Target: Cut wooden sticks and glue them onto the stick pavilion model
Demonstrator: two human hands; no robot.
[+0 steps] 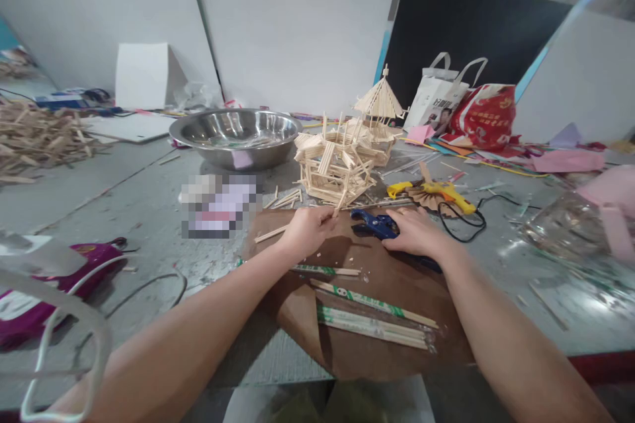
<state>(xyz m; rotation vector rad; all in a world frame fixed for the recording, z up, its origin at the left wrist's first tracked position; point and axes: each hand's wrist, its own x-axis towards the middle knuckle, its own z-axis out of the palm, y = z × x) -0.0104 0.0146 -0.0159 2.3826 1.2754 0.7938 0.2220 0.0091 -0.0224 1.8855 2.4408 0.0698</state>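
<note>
My left hand (311,230) is closed, its fingers pinched on a thin wooden stick (340,203) near the middle of the brown sheet. Another length of stick (270,234) shows on the other side of that hand; whether it is the same piece I cannot tell. Wrapped around a blue hand cutter (376,223) is my right hand (417,232), and the cutter's jaws point left towards the stick. Wrapped chopsticks (374,301) in green-printed sleeves lie on the brown sheet (370,367) below both hands. Just beyond them stands a stick-built model (330,162).
Behind it rises a pointed stick roof (380,102). A steel basin (235,155) sits at the back left. To the right lie a yellow glue gun (449,195) with a black cord and clear plastic (570,228). A stick pile (40,139) and a purple object (94,261) are left.
</note>
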